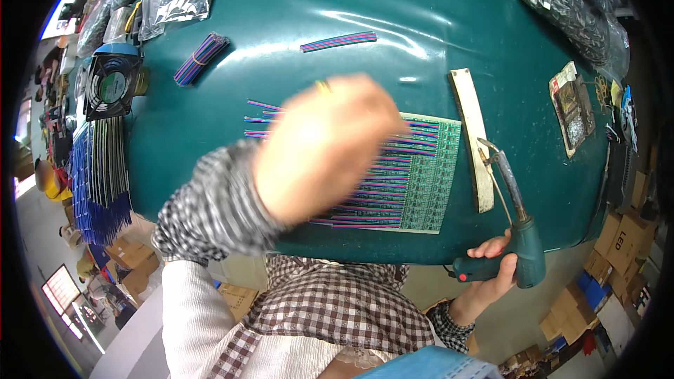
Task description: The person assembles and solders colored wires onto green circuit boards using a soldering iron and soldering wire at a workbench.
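Observation:
My left hand (326, 144), blurred by motion, hangs over the left part of a green circuit board panel (428, 193). Its fingers look curled together; whatever they hold is hidden. Rows of thin wires (372, 203), blue, pink and dark, lie across the panel, and several wire ends stick out past its left side. In my right hand (495, 267), at the table's near edge, is a green pistol-shaped soldering gun (528, 249). Its bent metal tip points up and left, over a pale narrow strip (472, 133) to the right of the panel.
On the green table mat (267, 0) lie a loose wire bunch (338, 41) and a banded bundle (201, 59). A small fan (112, 85) and hanging blue-ended strips (100, 182) are at left. Plastic bags (572, 14) fill the far corners; a packet (572, 109) lies right.

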`<state>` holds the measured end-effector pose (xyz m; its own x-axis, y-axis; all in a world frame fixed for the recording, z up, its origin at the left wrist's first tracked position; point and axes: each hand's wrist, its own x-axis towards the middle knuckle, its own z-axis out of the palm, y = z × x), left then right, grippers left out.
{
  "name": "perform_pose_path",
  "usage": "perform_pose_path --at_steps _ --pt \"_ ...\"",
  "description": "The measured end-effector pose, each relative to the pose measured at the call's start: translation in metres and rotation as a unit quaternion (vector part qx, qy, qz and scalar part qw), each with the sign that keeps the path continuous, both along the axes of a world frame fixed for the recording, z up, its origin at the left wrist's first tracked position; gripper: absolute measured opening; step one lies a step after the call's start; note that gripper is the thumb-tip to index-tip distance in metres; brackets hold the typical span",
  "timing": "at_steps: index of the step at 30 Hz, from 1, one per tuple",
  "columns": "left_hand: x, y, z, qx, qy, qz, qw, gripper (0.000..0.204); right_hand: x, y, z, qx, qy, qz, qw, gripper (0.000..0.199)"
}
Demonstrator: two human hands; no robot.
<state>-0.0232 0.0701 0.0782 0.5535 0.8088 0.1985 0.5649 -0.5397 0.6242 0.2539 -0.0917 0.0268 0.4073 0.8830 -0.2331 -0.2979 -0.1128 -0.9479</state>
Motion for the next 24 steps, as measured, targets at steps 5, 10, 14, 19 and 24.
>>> perform_pose_path --at_steps 5,10,14,19,24 --pt "-0.045 0.067 -0.047 -0.021 0.092 0.161 0.982 0.007 0.008 0.003 -0.006 0.026 0.035 0.055 0.998 0.045" --pt "-0.038 0.059 -0.056 -0.088 0.051 0.159 0.982 0.009 0.012 -0.003 -0.006 0.007 0.01 0.014 1.0 0.05" --pt "-0.04 0.067 -0.061 -0.048 0.087 0.203 0.974 0.011 0.01 0.001 -0.005 -0.019 0.008 -0.02 1.0 0.054" --pt "-0.045 0.067 -0.058 -0.008 0.124 0.207 0.97 0.009 0.011 0.0 -0.006 0.004 0.021 0.022 1.0 0.049" --pt "-0.046 0.067 -0.057 -0.061 0.105 0.207 0.971 0.01 0.011 -0.002 -0.005 0.011 0.023 0.047 0.999 0.046"
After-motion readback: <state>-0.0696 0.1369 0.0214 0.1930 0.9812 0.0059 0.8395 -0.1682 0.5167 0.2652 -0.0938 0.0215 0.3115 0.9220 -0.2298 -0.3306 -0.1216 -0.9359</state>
